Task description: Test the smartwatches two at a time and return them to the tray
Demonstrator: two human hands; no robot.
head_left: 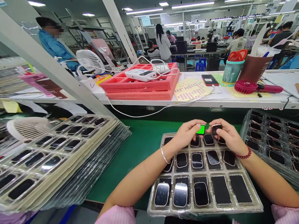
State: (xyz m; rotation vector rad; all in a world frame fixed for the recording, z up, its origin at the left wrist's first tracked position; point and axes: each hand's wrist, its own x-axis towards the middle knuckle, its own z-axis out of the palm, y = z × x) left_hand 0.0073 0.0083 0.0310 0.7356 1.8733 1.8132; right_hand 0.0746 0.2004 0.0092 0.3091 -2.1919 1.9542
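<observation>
Above the far rows of a clear plastic tray (205,212), my left hand (187,133) grips a smartwatch (201,129) whose screen glows bright green. Close beside it, my right hand (227,135) pinches a second smartwatch (215,128), its face dark. The two watches are a small gap apart. Dark-screened smartwatches (201,193) lie in most pockets of the tray under my hands. At the near right, two pockets (220,189) show only dark lining. My wrists partly cover the far rows.
A tall stack of loaded watch trays (93,168) stands at left, another tray stack (273,137) at right. The shelf ahead holds red foam trays (140,90), a power bank (140,74), a phone (210,80), a pink handheld fan (247,87) and a cup (233,73). A cable hangs below it.
</observation>
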